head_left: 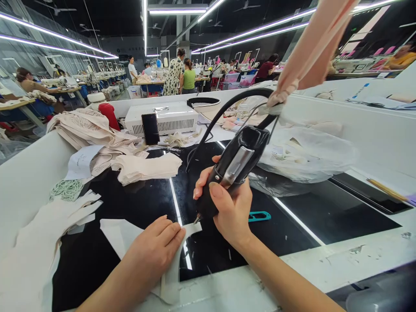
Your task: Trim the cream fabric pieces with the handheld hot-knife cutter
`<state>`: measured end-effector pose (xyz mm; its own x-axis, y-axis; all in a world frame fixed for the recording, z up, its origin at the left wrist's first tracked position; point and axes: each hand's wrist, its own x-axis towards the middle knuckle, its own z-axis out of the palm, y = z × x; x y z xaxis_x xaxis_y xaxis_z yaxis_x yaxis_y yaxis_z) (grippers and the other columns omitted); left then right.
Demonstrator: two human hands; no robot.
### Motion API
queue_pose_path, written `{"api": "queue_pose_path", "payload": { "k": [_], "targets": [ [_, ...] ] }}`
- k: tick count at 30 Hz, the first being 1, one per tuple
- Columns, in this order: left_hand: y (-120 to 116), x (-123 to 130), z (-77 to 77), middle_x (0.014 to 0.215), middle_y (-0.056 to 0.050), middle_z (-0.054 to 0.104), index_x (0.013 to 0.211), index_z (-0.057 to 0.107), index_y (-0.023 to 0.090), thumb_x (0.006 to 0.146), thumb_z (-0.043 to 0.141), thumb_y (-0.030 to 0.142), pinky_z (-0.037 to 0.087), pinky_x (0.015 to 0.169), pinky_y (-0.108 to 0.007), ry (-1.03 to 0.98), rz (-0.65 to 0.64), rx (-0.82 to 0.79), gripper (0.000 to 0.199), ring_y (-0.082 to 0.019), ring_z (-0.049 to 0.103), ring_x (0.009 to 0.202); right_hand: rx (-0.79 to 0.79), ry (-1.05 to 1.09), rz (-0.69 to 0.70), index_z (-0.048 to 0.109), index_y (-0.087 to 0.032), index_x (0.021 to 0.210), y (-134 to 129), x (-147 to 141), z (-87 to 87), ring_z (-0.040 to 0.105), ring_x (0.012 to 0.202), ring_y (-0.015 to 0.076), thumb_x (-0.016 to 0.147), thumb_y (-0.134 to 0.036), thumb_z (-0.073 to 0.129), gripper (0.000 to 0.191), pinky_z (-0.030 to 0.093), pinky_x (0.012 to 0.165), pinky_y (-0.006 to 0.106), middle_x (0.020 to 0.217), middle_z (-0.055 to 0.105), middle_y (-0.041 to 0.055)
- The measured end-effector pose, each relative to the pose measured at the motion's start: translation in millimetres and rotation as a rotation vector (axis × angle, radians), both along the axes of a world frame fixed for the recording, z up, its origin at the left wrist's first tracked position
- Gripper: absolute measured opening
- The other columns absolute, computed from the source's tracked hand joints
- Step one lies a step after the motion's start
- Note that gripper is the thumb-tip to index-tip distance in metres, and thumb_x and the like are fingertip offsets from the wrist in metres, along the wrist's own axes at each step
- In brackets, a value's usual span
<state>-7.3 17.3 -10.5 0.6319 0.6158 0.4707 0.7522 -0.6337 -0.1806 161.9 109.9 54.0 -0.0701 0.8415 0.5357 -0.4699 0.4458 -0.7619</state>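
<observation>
My right hand (pixel 232 208) is wrapped round a black corded power tool (pixel 238 156), its thumb on the near side. The tool leans with its thin metal tip pointing down, at the end of a pale fabric piece (pixel 193 227). I cannot tell whether the tip touches it. My left hand (pixel 159 242), fingers together, presses that fabric to the glossy black board (pixel 221 251) and hides part of it. The fabric's lower part hangs toward the near edge. Another white piece (pixel 118 234) lies left of my hand. A teal plastic handle (pixel 259 216) lies behind my right wrist.
Stacked beige fabric (pixel 147 167) and a heap of cloth (pixel 87 130) lie left. A phone (pixel 150 129) leans against a white vented box (pixel 162 120). A clear plastic bag (pixel 305 151) lies right. Pink cloth (pixel 321 47) is tied near the tool's cord.
</observation>
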Motion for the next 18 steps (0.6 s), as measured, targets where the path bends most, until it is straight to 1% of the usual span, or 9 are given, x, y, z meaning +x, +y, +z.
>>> {"api": "queue_pose_path", "payload": {
  "k": [5,8,11,13,16,18],
  "targets": [
    [0,-2,-1.4,0.108,-0.009,0.074,0.122,0.064,0.009,0.104,0.040,-0.001,0.060,0.104,-0.040,-0.019,-0.004,-0.017,0.032,-0.019,0.073,0.099,-0.018,-0.041,-0.045,0.058,-0.025,0.098,1,-2,-1.7,0.062,0.056,0.0115,0.087,-0.035,0.078,0.025,0.055,0.055,0.026,0.078,0.067,-0.0054],
    [0,-2,-0.6,0.107,-0.009,0.074,0.121,0.064,0.008,0.104,0.038,-0.002,0.059,0.105,-0.039,-0.033,-0.008,-0.017,0.033,-0.019,0.073,0.099,-0.024,-0.057,-0.047,0.057,-0.025,0.096,1,-2,0.4,0.061,0.056,0.0115,0.088,-0.035,0.076,0.022,0.054,0.055,0.026,0.077,0.066,-0.0056],
    [-1,-3,1.3,0.110,-0.010,0.074,0.122,0.064,0.009,0.103,0.039,-0.002,0.060,0.104,-0.040,-0.016,-0.005,-0.025,0.033,-0.020,0.073,0.101,-0.037,-0.025,-0.011,0.057,-0.025,0.098,-3,-1,3.0,0.061,0.056,0.0118,0.087,-0.037,0.076,0.025,0.053,0.054,0.027,0.077,0.065,-0.0055],
    [0,-3,2.6,0.110,-0.010,0.074,0.123,0.063,0.010,0.103,0.041,-0.001,0.060,0.103,-0.041,-0.001,0.000,-0.037,0.032,-0.020,0.073,0.101,-0.042,-0.001,0.031,0.056,-0.026,0.102,-7,-1,3.2,0.061,0.056,0.0119,0.086,-0.038,0.079,0.030,0.053,0.053,0.026,0.077,0.066,-0.0053],
    [0,-2,3.9,0.107,-0.009,0.075,0.123,0.063,0.010,0.104,0.039,-0.001,0.061,0.102,-0.041,0.002,-0.002,-0.033,0.032,-0.020,0.074,0.098,-0.050,0.013,0.095,0.057,-0.026,0.107,-14,-2,0.9,0.061,0.056,0.0117,0.085,-0.042,0.082,0.037,0.053,0.052,0.025,0.078,0.067,-0.0048],
    [1,-1,3.7,0.105,-0.008,0.075,0.123,0.063,0.010,0.105,0.037,-0.001,0.060,0.101,-0.040,-0.006,-0.006,-0.022,0.033,-0.020,0.074,0.097,-0.055,0.008,0.107,0.056,-0.027,0.105,-16,-5,-1.1,0.061,0.056,0.0115,0.083,-0.044,0.084,0.039,0.054,0.053,0.025,0.078,0.068,-0.0046]
  ]
}}
